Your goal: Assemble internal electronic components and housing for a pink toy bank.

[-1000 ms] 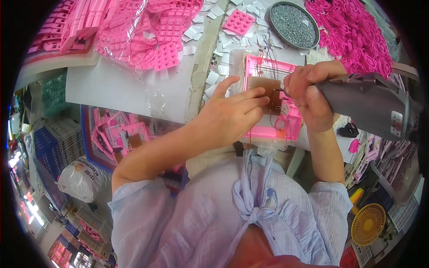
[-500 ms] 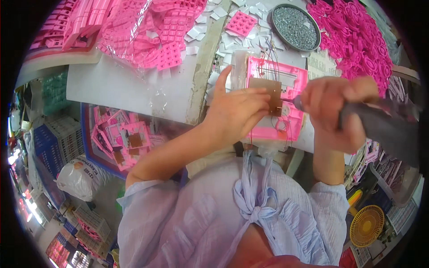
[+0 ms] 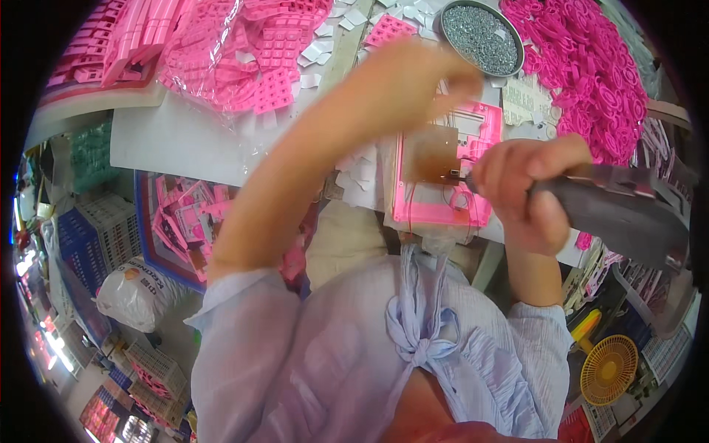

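My right hand (image 3: 528,188) is closed around a dark grey power screwdriver (image 3: 613,218), its bit pointing left at the lower right part of a brown circuit board (image 3: 432,151). That board lies inside a pink plastic housing (image 3: 399,203) with thin wires, set on the table before me. Over the housing's upper edge, my left hand (image 3: 417,81) is raised and smeared by motion, so its fingers cannot be made out. It is close to a round dish (image 3: 504,74) full of small metal screws (image 3: 480,37).
Pink keypad pieces (image 3: 277,48) in clear plastic lie at the far left, and a heap of darker pink parts (image 3: 583,66) at the far right. White paper bits (image 3: 317,50) are scattered between. Below the table's left side stands a blue-rimmed bin of pink housings (image 3: 185,214).
My left hand has left the circuit board and swung up and away toward the dish of screws. The screwdriver has shifted slightly left and down, its bit now over the board.
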A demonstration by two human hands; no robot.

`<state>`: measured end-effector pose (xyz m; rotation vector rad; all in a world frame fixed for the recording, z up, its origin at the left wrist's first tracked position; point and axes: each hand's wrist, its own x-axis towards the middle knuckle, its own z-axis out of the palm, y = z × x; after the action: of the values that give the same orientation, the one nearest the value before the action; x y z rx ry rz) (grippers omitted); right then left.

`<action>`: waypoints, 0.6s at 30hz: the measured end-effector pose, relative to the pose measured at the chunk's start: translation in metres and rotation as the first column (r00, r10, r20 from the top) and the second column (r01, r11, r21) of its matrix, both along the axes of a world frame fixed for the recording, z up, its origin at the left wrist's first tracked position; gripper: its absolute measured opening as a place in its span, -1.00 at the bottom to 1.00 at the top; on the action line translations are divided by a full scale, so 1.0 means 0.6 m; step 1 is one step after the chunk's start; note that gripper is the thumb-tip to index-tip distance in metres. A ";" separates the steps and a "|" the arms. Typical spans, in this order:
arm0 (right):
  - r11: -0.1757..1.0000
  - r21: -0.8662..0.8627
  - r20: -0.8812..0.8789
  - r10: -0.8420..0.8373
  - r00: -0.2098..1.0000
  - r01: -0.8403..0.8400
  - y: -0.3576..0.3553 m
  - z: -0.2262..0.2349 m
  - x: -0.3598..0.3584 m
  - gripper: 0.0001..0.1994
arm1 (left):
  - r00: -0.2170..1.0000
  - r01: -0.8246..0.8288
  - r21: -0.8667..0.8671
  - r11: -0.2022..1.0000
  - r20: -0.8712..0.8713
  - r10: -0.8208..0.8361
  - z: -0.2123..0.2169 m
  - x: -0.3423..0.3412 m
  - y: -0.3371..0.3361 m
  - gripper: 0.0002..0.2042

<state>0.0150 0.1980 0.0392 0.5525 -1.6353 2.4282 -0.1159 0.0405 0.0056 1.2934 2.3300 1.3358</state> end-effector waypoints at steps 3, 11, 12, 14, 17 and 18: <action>0.998 0.053 0.053 -0.024 0.998 0.021 -0.027 -0.013 0.006 -0.72 | 0.854 -0.355 -0.225 0.907 -0.474 0.216 0.005 -0.097 0.095 -0.80; 0.997 0.079 0.027 -0.007 1.000 0.004 -0.035 -0.025 0.010 -0.78 | 0.840 -0.296 -0.409 0.863 -0.541 0.032 -0.079 -0.119 0.198 -0.85; 0.995 0.096 0.019 0.015 1.000 -0.017 -0.037 -0.025 0.008 -0.78 | 0.830 -0.317 -0.396 0.862 -0.555 0.050 -0.083 -0.122 0.199 -0.85; 0.986 0.149 0.010 0.070 0.998 -0.070 -0.041 -0.021 0.007 -0.79 | 0.808 -0.360 -0.370 0.856 -0.583 0.088 -0.088 -0.128 0.202 -0.85; 0.976 0.203 -0.026 0.087 0.996 -0.080 -0.047 -0.027 0.007 -0.80 | 0.831 -0.319 -0.375 0.871 -0.552 0.067 -0.061 -0.126 0.184 -0.85; 0.973 0.218 -0.042 0.082 0.996 -0.071 -0.049 -0.030 0.007 -0.81 | 0.836 -0.318 -0.350 0.881 -0.542 0.087 -0.046 -0.119 0.175 -0.84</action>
<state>0.0195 0.1686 0.0214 0.7150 -1.9037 2.2807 -0.1871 0.1455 -0.0222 1.3962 2.9679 0.4677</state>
